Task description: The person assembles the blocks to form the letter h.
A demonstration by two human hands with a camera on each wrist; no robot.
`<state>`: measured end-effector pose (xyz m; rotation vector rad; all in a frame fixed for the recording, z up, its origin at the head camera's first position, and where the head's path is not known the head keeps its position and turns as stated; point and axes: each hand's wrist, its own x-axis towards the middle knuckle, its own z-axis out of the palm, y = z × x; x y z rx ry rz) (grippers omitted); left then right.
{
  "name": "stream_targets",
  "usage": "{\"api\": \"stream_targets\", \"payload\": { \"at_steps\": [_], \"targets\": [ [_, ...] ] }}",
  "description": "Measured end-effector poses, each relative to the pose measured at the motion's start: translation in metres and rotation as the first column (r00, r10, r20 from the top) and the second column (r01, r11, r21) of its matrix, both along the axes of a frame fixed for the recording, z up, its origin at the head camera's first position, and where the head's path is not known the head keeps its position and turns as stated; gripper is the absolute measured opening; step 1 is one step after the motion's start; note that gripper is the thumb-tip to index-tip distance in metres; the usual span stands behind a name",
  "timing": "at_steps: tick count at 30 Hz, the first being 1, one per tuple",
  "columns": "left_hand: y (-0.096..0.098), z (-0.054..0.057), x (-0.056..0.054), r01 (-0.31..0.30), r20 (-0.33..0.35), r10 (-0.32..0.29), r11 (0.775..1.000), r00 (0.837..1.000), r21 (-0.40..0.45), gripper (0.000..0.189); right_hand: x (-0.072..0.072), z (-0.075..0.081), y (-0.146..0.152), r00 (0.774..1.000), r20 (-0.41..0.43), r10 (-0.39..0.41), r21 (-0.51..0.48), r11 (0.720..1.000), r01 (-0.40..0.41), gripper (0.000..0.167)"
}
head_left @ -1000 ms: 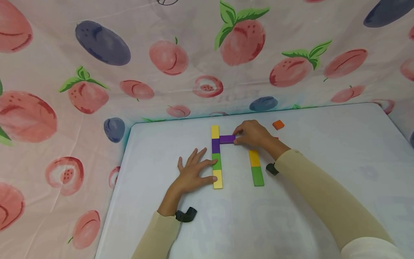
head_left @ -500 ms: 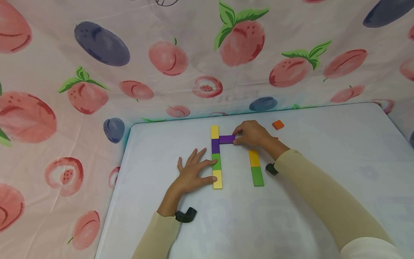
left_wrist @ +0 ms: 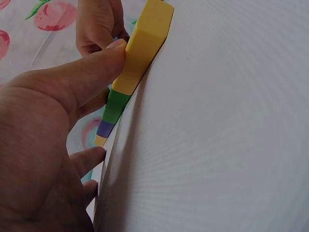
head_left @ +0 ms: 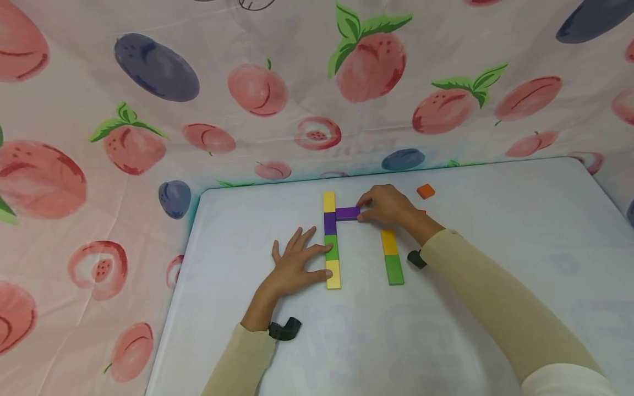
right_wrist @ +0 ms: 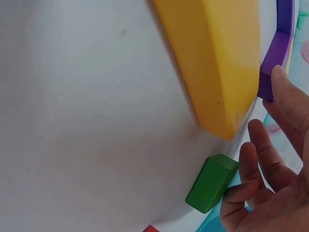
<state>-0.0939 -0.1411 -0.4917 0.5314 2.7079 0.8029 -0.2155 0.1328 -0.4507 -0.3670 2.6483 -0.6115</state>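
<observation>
Purple meets column, and there's a hand at each!
Here's the right hand (head_left: 388,204) pinching a smooth purple rectangular block (head_left: 348,213), its end against the right side of the smooth four-block column (head_left: 331,238) of yellow, purple, green and yellow; at the column's left, the left hand (head_left: 291,268) spreads its fingers, index on the green, thumb touching the nearest yellow, gripping nothing. Right of the column, a golden-yellow rectangular block (head_left: 389,242) and a green rectangular block (head_left: 394,269) lie end to end; farther right, a small orange block (head_left: 426,191). Now the right wrist view reveals another green block (right_wrist: 212,183), hidden from the head view! Everything sits on a white tabletop (head_left: 475,330), pink fruit-print cloth (head_left: 282,33) rising behind the column.
</observation>
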Motion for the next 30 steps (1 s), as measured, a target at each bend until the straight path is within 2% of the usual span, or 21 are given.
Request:
{"api": "stream_targets", "payload": {
  "at_steps": [9, 16, 20, 27, 30],
  "targets": [
    [0.0, -0.001, 0.0, 0.002, -0.006, -0.002, 1.0, 1.0, -0.009, 0.06, 0.002, 0.0, 0.0, 1.0, 0.001, -0.002, -0.013, 1.0, 0.002, 0.036],
    [0.0, -0.001, 0.001, 0.0, -0.014, 0.0, 1.0, 1.0, 0.001, 0.059, 0.001, 0.001, 0.006, 0.999, -0.005, -0.04, -0.068, 0.997, 0.039, 0.037],
    [0.001, -0.002, 0.0, -0.002, -0.011, 0.002, 1.0, 1.0, -0.002, 0.059, -0.002, 0.004, 0.016, 0.997, -0.034, -0.065, -0.094, 0.994, 0.061, 0.037],
    [0.0, -0.002, 0.0, -0.001, -0.009, 0.001, 1.0, 1.0, -0.003, 0.06, -0.008, 0.004, 0.046, 0.991, -0.115, -0.061, -0.123, 0.991, 0.047, 0.036],
    [0.0, -0.002, 0.0, -0.002, -0.013, 0.002, 1.0, 1.0, 0.003, 0.06, -0.01, 0.001, 0.058, 0.991, -0.111, -0.077, -0.115, 0.991, 0.064, 0.034]
  ]
}}
